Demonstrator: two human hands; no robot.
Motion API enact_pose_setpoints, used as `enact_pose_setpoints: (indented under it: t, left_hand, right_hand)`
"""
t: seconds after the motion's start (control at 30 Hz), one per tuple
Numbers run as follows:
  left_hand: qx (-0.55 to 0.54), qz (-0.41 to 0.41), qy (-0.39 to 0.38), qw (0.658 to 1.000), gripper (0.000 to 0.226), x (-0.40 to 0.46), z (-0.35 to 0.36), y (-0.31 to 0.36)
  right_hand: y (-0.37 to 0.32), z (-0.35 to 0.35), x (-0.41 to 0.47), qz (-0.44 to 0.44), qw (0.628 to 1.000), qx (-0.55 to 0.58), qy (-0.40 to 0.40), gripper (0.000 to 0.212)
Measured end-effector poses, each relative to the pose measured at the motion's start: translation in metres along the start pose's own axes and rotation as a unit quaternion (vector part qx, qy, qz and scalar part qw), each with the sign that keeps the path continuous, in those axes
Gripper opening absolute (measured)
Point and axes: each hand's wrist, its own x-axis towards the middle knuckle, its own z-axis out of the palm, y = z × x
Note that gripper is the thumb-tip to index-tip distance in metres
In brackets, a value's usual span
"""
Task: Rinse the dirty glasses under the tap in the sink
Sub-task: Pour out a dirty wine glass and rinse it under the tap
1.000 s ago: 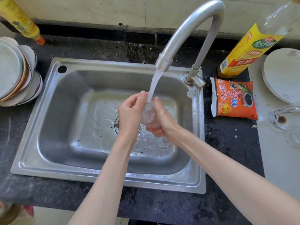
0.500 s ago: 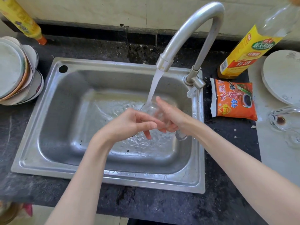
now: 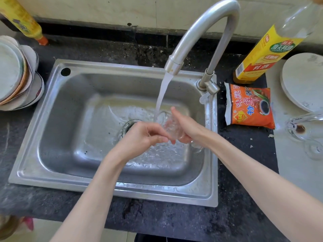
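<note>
Clear glass (image 3: 168, 124) sits tilted under the running stream, over the sink (image 3: 70, 130) basin just right of the drain (image 3: 130, 125). Right hand (image 3: 187, 126) wraps round the glass from the right, fingers curled on it, index tip raised toward the stream. Left hand (image 3: 141, 138) has dropped from upright beside the glass a second ago to lying across in front of it, fingers loosely curled with tips pinching or rubbing the lower edge; exact contact is hard to tell through the water. Read: rinse has gone from holding to rubbing and turning, so this glass looks mid-rinse, not finished.

Tap (image 3: 201, 32) arches over the sink's back right, water on. Right of the sink on the counter (image 3: 157, 222): orange sauce packet (image 3: 250, 105), yellow-labelled bottle (image 3: 265, 49), white plate (image 3: 304, 81), and a stained glass (image 3: 300, 128) lying on its side, not yet washed. Left of the sink: stacked plates (image 3: 15, 75).
</note>
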Motion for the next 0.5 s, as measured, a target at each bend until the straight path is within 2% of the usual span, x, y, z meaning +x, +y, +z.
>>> enact_pose_setpoints:
  t: [0.07, 0.13, 0.23, 0.33, 0.37, 0.43, 0.5]
  left_hand:
    - [-0.011, 0.006, 0.092, 0.996, 0.022, 0.005, 0.001, -0.003]
    - [-0.014, 0.007, 0.130, 0.991, 0.020, 0.006, 0.003, -0.003]
    - [-0.016, 0.005, 0.068, 0.998, 0.009, -0.001, 0.004, 0.001]
    - [0.015, 0.006, -0.039, 0.999, 0.013, -0.004, -0.005, 0.007]
    - [0.045, 0.007, -0.047, 0.998, 0.013, -0.003, -0.008, 0.008]
    - [0.107, -0.003, 0.010, 0.994, 0.014, 0.001, -0.009, 0.009]
    - [0.126, -0.013, 0.108, 0.986, 0.017, 0.004, -0.005, 0.011]
  right_hand:
    - [-0.001, 0.002, 0.000, -0.045, 0.999, 0.020, 0.009, 0.059]
    - [-0.003, 0.005, 0.001, -0.086, 0.995, -0.013, 0.040, 0.055]
    - [-0.006, 0.007, 0.002, -0.097, 0.994, -0.031, 0.042, 0.059]
    - [-0.006, 0.003, 0.005, -0.050, 0.997, 0.015, -0.064, 0.078]
    - [-0.003, 0.002, 0.008, -0.039, 0.994, 0.029, -0.099, 0.081]
    - [0.003, 0.003, 0.010, -0.054, 0.991, 0.063, -0.103, 0.079]
    - [0.004, 0.009, 0.013, -0.087, 0.992, 0.077, -0.047, 0.067]
